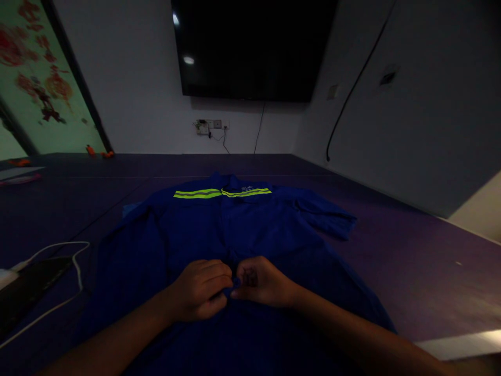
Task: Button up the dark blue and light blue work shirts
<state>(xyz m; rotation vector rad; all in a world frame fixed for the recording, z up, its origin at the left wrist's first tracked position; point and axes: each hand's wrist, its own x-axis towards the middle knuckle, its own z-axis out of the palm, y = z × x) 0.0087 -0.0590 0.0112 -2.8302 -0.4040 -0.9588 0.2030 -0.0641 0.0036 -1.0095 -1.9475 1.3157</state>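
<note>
A blue work jacket [266, 224] with yellow-green reflective stripes across the chest lies spread out, collar away from me. At its front opening, low on the middle, my left hand [203, 290] has its fingers closed on the cloth edge. Just to the right, my right hand [260, 282] pinches the same spot between thumb and curled fingers. The fingertips of both hands nearly meet over a small bunch of blue cloth. Whether a button is between them is too dark to make out. One sleeve [326, 214] stretches out to the right.
The jacket lies on a purple floor [422, 261]. At left, a white cable [80, 271] curls beside a dark flat object [35, 287]. A large black screen [254, 47] hangs on the far wall, above sockets [215, 125]. A black cable [352, 89] runs down the right wall.
</note>
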